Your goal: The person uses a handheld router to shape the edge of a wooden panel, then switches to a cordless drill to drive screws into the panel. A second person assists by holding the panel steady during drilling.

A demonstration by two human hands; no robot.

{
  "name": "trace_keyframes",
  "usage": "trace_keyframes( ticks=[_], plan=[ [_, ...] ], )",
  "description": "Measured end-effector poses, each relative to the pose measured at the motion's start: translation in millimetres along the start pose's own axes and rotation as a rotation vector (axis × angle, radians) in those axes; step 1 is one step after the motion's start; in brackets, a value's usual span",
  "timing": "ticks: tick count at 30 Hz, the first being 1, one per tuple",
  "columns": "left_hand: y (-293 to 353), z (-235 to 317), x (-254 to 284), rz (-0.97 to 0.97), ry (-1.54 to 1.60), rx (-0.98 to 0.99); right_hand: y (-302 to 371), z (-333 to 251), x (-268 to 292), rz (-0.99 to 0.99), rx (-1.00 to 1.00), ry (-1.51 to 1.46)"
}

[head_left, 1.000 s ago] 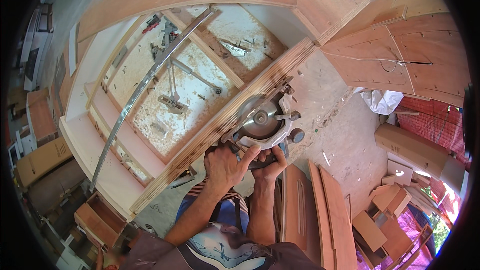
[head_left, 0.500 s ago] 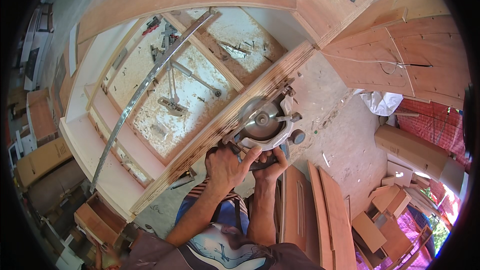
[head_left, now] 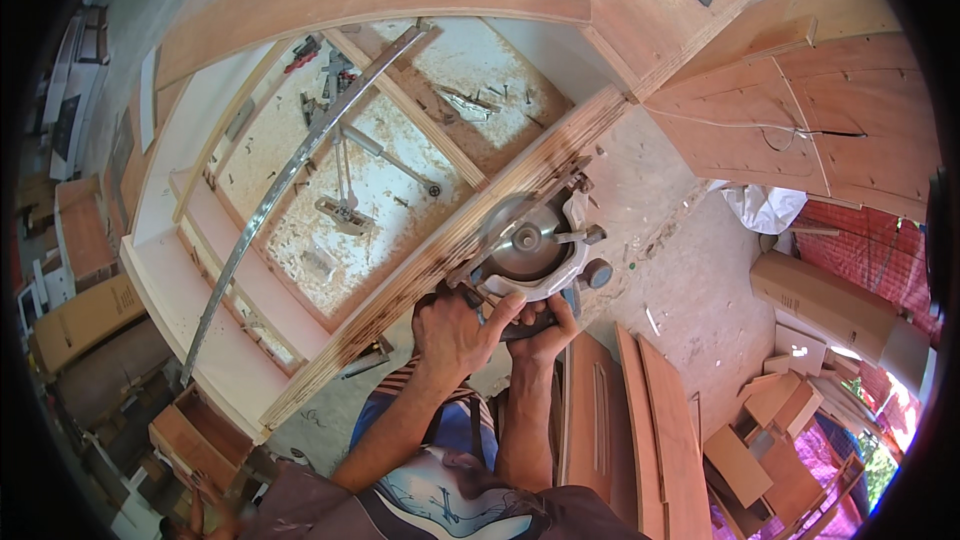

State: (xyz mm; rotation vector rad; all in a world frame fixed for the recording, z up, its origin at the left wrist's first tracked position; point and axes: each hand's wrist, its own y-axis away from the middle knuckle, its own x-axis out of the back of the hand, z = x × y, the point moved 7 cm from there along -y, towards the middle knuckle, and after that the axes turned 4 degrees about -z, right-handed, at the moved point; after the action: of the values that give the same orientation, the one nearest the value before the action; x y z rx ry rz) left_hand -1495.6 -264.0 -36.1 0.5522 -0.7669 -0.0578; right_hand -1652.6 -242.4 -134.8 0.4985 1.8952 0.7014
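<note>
1. Fingers: L hand [head_left: 447,330] wrapped around saw's near-L side, thumb stretched along it; R hand [head_left: 540,328] curled tight on dark grip at near side. Both clamped; undersides hidden, so exact finger placement n/a.
2. Circ saw [head_left: 530,245] sits mid-scene, just beyond hands, against laminated wood edge [head_left: 345,349]. Blade [head_left: 515,262] faces up, rim blurred; can't tell if it's spinning or how deep it sits.
3. Handling (my guess): heavy, rigid, weight mostly on far side of the grip, so it'd want to tip; metal prob. slick w/ dust. Two-handed hold on dark grip + body makes sense. Keep fingers off blade, esp. L thumb, which is near pale guard [head_left: 545,285].
4. L/far: open cabinet carcass, dusty inside, w/ T-shaped metal fitting [head_left: 345,213] & dark hardware [head_left: 338,68]. Long metal strip [head_left: 330,120] spans it, well apart from saw.
5. R/near: boards [head_left: 670,420] crowd R forearm's outer side, so little elbow room.
6. R/far: wood panel [head_left: 860,105] w/ pale cable [head_left: 730,118]; white plastic [head_left: 763,206] & cardboard box [head_left: 825,290] further R, clear of saw.
</note>
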Motion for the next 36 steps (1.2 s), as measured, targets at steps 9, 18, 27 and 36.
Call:
trace_keyframes(
  ticks=[9,18,27,36],
  plan=[
    [-6.3,-1.0,-6.6,0.015,-0.002,-0.017,-1.9,-5.1,-6.0,-0.009,0.006,0.029],
    [-9.1,9.8,-1.0,0.018,-0.007,0.000,-7.8,-7.4,-1.9,0.001,-0.002,-0.004],
    [-12.2,6.0,-8.0,-0.060,0.010,0.033,-9.4,-11.5,-6.0,0.005,0.011,0.024],
    [-17.7,14.1,-9.2,-0.004,-0.020,-0.004,-14.7,-18.8,-8.8,0.010,0.009,0.017]
  ],
)
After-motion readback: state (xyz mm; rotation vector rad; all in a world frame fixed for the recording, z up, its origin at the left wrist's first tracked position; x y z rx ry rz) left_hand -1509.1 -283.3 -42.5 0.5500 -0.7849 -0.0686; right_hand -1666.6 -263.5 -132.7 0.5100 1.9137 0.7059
